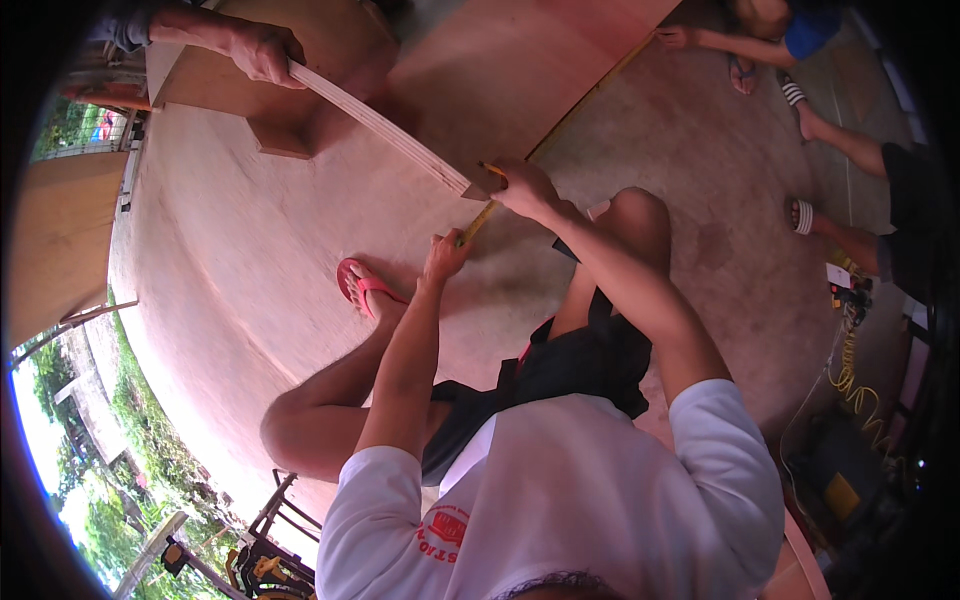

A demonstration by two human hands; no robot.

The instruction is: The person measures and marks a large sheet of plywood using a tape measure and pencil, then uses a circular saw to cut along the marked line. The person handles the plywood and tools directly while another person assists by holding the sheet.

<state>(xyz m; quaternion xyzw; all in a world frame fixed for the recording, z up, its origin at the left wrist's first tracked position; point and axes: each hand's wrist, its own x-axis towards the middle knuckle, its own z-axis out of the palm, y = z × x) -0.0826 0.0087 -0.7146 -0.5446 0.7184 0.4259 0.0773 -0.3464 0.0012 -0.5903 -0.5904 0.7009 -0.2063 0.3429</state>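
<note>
My left hand point(447, 255) is closed on a yellow tape measure point(589, 91), which runs diagonally up to a co-worker's hand point(675, 38) at the upper right, along the edge of a large board point(500, 50). My right hand point(523, 188) grips a pencil point(493, 170) beside the near end of a stack of long, thin wooden strips point(380, 128), crossing over the tape. Another co-worker's hand point(265, 50) holds the far end of the strips at the upper left.
A wooden box-like piece point(280, 135) is at the upper left, a tan panel point(60, 240) at left. Co-workers' legs point(840, 145) line the right, near a coiled yellow hose point(850, 370) and dark case point(840, 470). Metal frames point(285, 510) stand at lower left.
</note>
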